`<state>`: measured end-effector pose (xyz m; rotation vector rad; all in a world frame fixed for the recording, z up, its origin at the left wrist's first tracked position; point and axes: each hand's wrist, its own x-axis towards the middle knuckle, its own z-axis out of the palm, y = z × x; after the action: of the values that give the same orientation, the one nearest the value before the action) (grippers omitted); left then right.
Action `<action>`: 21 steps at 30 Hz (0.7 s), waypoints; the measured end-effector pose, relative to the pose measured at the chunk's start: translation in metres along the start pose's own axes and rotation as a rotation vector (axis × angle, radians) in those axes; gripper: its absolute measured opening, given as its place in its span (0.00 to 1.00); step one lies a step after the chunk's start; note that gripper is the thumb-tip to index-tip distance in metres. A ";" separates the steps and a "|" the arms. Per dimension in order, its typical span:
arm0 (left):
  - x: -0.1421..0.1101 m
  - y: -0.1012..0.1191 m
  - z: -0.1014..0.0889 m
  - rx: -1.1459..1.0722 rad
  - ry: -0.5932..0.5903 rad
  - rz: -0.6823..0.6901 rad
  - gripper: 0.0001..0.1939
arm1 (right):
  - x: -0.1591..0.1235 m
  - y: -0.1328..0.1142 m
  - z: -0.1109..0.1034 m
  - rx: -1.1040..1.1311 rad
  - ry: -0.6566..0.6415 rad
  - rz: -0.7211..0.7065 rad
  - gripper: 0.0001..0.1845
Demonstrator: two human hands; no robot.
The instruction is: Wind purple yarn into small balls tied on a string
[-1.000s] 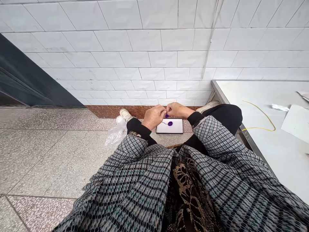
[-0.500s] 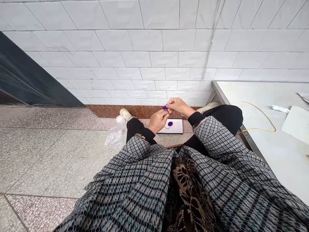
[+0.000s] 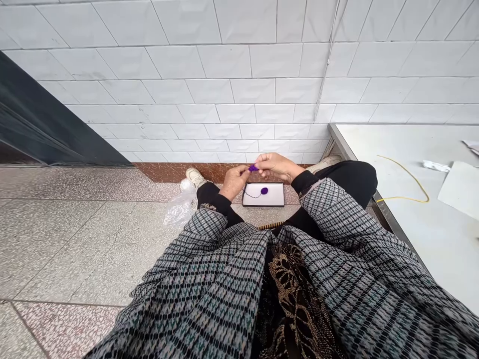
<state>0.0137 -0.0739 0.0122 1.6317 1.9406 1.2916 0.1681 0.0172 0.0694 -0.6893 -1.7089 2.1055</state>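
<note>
A small piece of purple yarn work (image 3: 253, 168) is pinched between the fingertips of both hands. My left hand (image 3: 234, 181) grips its left end, fingers closed. My right hand (image 3: 276, 166) has thumb and fingers closed on its right side; whether a thin tool is in them I cannot tell. Below the hands lies a shallow white tray with a black rim (image 3: 275, 198). A small ball of purple yarn (image 3: 264, 191) rests in it, and a dark strand (image 3: 252, 196) runs from the ball up toward my left hand.
A crumpled clear plastic bag (image 3: 178, 209) is on the speckled floor by my left shoe (image 3: 195, 176). To the right stands a white table (image 3: 404, 239) with a yellow wire (image 3: 415, 185), a white bundle (image 3: 436, 165) and paper (image 3: 462, 189). White tiled wall (image 3: 232, 89) rises ahead.
My left hand has shifted left and slightly up, uncovering more of the tray and the strand. The purple piece has moved a little left, still between both hands.
</note>
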 end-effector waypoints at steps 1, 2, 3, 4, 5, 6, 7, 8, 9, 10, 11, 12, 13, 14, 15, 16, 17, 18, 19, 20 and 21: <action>-0.003 -0.001 0.004 -0.020 -0.038 0.017 0.10 | 0.000 -0.002 0.001 0.039 0.035 -0.035 0.10; -0.006 0.000 0.008 -0.028 -0.089 0.057 0.10 | 0.000 -0.004 0.002 0.051 0.084 -0.072 0.11; -0.009 0.003 0.011 -0.024 -0.147 0.113 0.11 | 0.001 -0.005 0.002 0.032 0.143 -0.106 0.11; -0.011 0.006 0.013 -0.004 -0.205 0.182 0.11 | 0.002 -0.005 0.001 -0.022 0.205 -0.134 0.11; -0.014 0.010 0.013 0.031 -0.254 0.252 0.12 | 0.004 -0.004 0.000 -0.109 0.264 -0.151 0.12; -0.015 0.015 0.012 0.077 -0.285 0.316 0.13 | 0.007 -0.002 -0.002 -0.222 0.312 -0.163 0.12; -0.016 0.020 0.010 0.127 -0.298 0.368 0.13 | 0.009 0.000 -0.004 -0.347 0.343 -0.177 0.12; -0.016 0.025 0.007 0.173 -0.293 0.405 0.14 | 0.011 0.003 -0.006 -0.471 0.353 -0.197 0.12; -0.015 0.028 0.003 0.209 -0.274 0.425 0.15 | 0.012 0.006 -0.008 -0.581 0.345 -0.216 0.12; -0.014 0.031 -0.002 0.233 -0.243 0.426 0.15 | 0.013 0.008 -0.009 -0.668 0.316 -0.222 0.12; -0.012 0.032 -0.008 0.248 -0.200 0.410 0.15 | 0.013 0.010 -0.010 -0.718 0.267 -0.210 0.11; -0.010 0.032 -0.014 0.254 -0.147 0.381 0.15 | 0.012 0.011 -0.010 -0.730 0.198 -0.177 0.11; -0.007 0.030 -0.019 0.252 -0.087 0.343 0.14 | 0.010 0.011 -0.010 -0.706 0.120 -0.127 0.10; -0.004 0.027 -0.023 0.241 -0.025 0.299 0.13 | 0.008 0.011 -0.009 -0.653 0.041 -0.074 0.10; -0.001 0.023 -0.026 0.219 0.029 0.250 0.12 | 0.005 0.009 -0.007 -0.577 -0.029 -0.033 0.09; 0.001 0.019 -0.027 0.187 0.072 0.200 0.11 | 0.002 0.007 -0.006 -0.484 -0.081 -0.008 0.09; 0.002 0.014 -0.026 0.147 0.099 0.149 0.10 | -0.001 0.005 -0.004 -0.387 -0.110 0.003 0.08; 0.003 0.010 -0.024 0.103 0.108 0.100 0.10 | -0.003 0.003 -0.002 -0.294 -0.124 0.008 0.08; 0.003 0.006 -0.019 0.061 0.103 0.059 0.10 | -0.005 0.001 0.000 -0.209 -0.122 0.008 0.08; 0.001 0.004 -0.014 0.024 0.089 0.031 0.10 | -0.006 -0.001 0.001 -0.138 -0.114 0.004 0.08; -0.001 0.003 -0.009 -0.007 0.066 0.021 0.10 | -0.005 -0.003 0.002 -0.084 -0.096 -0.008 0.09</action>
<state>0.0096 -0.0787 0.0185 1.6297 1.9601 1.3749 0.1714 0.0132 0.0730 -0.6129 -1.8566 2.1030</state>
